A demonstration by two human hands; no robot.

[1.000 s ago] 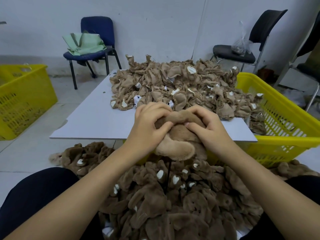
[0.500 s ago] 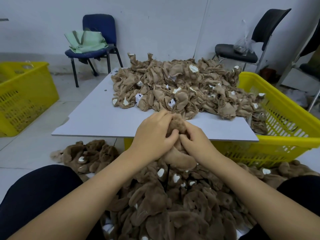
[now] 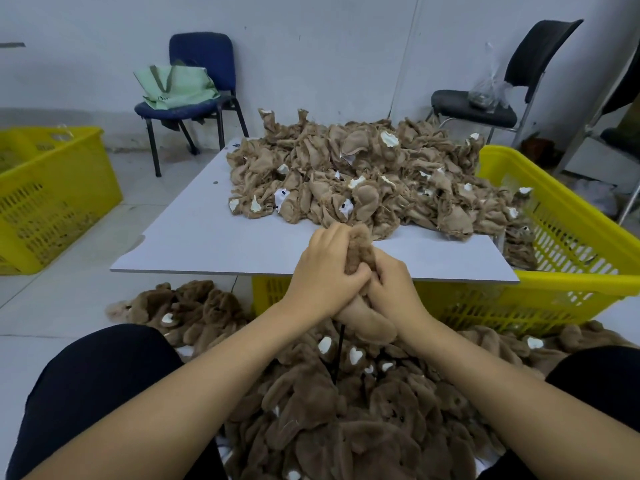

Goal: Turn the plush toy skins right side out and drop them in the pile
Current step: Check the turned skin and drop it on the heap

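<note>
Nearest the person's knees, a pile of furry brown skins (image 3: 346, 410) is lying on the floor between the legs, spreading left and right under the near edge of the white board (image 3: 207, 237); these look finished, fur outward. Just above that pile, both hands are working one plush skin (image 3: 363, 313). The left hand (image 3: 325, 285) is curling its fingers round the upper part of the skin, thumb pressing in; the right hand (image 3: 391, 289) is pinching the fabric beside it, fingers folded tight. A tan lobe is hanging below the hands, and a fuzzy tip is poking up above the left hand's knuckles. Judgement: the turning is partly done, with a limb or ear likely being pushed through. To do it well, one hand should be anchoring the seam opening while the other is feeding fabric through a little at a time, easing rather than yanking, so stitches are not strained; each small limb should be popped fully out before release. Farther off, a heap of unturned skins (image 3: 363, 178) is covering the far right half of the board, some spilling over its right edge into a yellow basket (image 3: 571, 258). Beyond, a blue chair (image 3: 201, 81) is standing at the wall.
</note>
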